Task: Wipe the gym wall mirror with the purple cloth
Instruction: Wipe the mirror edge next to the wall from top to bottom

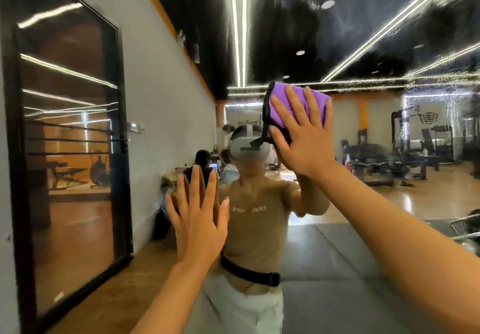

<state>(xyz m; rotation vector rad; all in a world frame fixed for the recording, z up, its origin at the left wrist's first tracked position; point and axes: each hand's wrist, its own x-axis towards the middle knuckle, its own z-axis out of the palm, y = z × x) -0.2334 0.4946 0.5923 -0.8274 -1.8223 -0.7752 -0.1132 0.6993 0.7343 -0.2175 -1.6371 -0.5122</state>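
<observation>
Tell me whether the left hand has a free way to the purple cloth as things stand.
Probably yes. The left hand lies flat and empty against the mirror, below and beside the purple cloth; only bare glass lies between, though the right hand covers most of it.

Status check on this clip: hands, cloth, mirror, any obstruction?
Right hand flat, pressing purple cloth on mirror. Left hand open, fingers spread at the glass. Wet streaks on the upper mirror. Nothing blocking the wipe.
</observation>
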